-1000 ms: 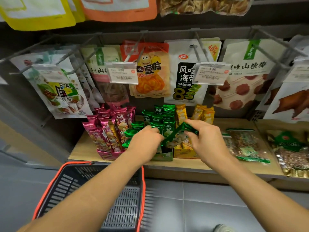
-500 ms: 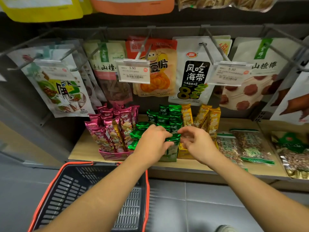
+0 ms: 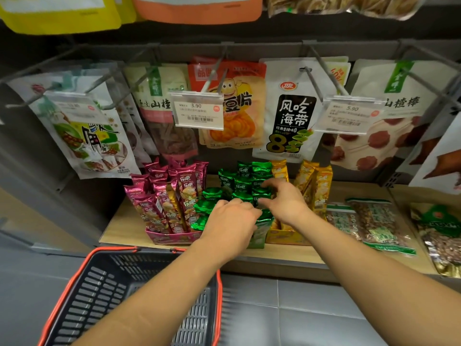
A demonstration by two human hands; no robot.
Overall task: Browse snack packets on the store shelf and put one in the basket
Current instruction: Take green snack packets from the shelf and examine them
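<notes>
floor (image 3: 324,320): grey tiles | back panel (image 3: 74,46): dark grey, dim

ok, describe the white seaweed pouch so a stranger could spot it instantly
Start at the row of wire hooks above the wooden shelf. The white seaweed pouch hangs just right of the orange cartoon-face pouch, above the green foil packets. Only it carries a black label panel and a big yellow 8.

Magenta snack packets (image 3: 164,203), green foil packets (image 3: 252,181) and gold packets (image 3: 316,186); a black basket (image 3: 104,295) with red-orange rim.
</notes>
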